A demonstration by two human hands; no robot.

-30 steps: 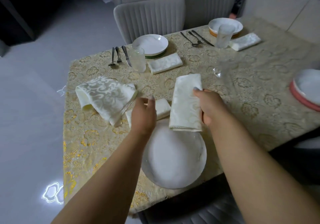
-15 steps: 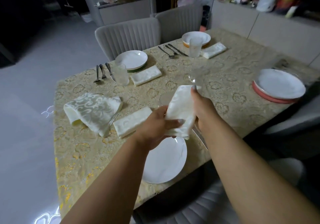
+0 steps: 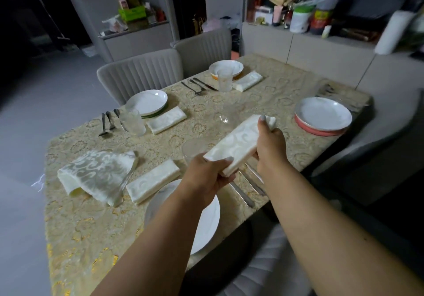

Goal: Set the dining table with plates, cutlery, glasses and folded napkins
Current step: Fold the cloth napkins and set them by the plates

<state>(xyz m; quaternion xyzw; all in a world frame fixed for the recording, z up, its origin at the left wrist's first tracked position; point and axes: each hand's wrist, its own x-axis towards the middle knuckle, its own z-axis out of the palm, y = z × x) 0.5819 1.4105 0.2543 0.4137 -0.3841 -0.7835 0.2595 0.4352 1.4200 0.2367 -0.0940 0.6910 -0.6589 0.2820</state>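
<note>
- Above the near place setting, we hold the folded napkin off the table, lifted over the near plate and the cutlery
- Our left hand pinches its near end, thumb on top and fingers curled under; our right hand grips the far end, one fingertip laid on the upper face
- We judge it light and soft: cloth like this sags and can come unfolded if only one corner is taken, so an end-to-end hold across the full width suits it
- It is not fragile, but the glass just beside our left hand is, and so are the plates
- One more folded napkin lies by the near plate, and a looser napkin sits beside it
- The plate on the right has no napkin by it, so we judge that a likely spot
</note>
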